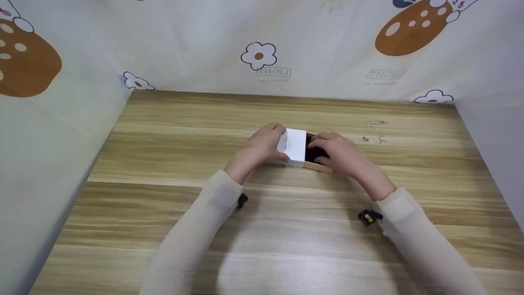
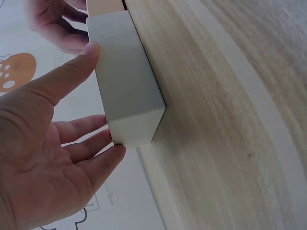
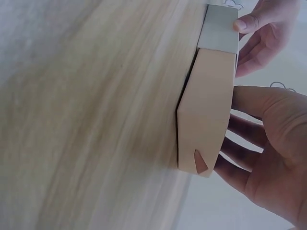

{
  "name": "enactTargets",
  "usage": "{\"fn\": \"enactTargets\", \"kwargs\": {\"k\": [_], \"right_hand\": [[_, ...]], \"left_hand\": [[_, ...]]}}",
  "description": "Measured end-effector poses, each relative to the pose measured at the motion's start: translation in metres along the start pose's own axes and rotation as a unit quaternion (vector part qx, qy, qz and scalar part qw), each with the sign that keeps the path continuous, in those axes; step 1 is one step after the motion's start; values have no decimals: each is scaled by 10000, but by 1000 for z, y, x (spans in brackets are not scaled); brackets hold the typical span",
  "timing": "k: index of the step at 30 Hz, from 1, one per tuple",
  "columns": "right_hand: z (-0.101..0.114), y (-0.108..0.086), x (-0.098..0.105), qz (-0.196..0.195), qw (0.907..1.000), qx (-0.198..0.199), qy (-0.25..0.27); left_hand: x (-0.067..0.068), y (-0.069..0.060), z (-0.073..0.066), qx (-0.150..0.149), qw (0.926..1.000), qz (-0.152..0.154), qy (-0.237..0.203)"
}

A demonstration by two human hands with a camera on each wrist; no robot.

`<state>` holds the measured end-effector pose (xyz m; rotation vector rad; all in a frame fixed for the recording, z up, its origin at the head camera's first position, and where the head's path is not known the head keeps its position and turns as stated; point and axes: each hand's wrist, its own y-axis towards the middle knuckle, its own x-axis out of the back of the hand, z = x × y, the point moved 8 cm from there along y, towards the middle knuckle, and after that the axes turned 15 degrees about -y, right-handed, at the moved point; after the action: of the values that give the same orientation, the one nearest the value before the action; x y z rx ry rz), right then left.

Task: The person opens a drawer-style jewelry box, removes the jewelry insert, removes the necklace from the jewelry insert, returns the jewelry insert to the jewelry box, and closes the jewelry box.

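Observation:
A small slide-out box lies on the table, its white sleeve [image 1: 295,145] at left and its tan drawer [image 3: 206,100] pulled partly out to the right. The drawer's inside [image 1: 313,151] looks black. My left hand [image 1: 264,143] grips the sleeve, thumb on the near edge and fingers around the far side and end, as the left wrist view shows. Over the drawer is my right hand [image 1: 344,153], its bent fingers reaching down into the black interior. Their tips are hidden, so whether they pinch anything cannot be seen. The drawer's end has a small pointed notch [image 3: 200,163].
Thin, chain-like small pieces [image 1: 381,139] lie on the wood-grain table [image 1: 163,213] to the right, beyond my right hand; they are too small to make out. A pale cloth with printed flowers [image 1: 204,49] hangs along the back and sides.

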<state>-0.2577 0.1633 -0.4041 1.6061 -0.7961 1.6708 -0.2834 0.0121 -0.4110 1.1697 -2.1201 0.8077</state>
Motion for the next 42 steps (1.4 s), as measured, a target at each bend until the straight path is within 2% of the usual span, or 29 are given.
{"fn": "enactTargets", "kwargs": {"k": [11, 18, 23, 33, 42], "right_hand": [[-14, -8, 5, 26, 9995, -314, 38], [-19, -14, 13, -186, 9991, -387, -10], [-26, -19, 13, -238, 9985, -498, 47], [-41, -27, 4, 316, 9946, -973, 173], [-42, -32, -1, 658, 9919, -1066, 193]], "left_hand": [[-1, 0, 2, 67, 10000, 1, -37], [0, -2, -1, -30, 9999, -31, 104], [0, -1, 1, 31, 9999, -14, 101], [0, 0, 0, 25, 10000, -1, 67], [0, 0, 0, -44, 10000, -29, 55]]}}
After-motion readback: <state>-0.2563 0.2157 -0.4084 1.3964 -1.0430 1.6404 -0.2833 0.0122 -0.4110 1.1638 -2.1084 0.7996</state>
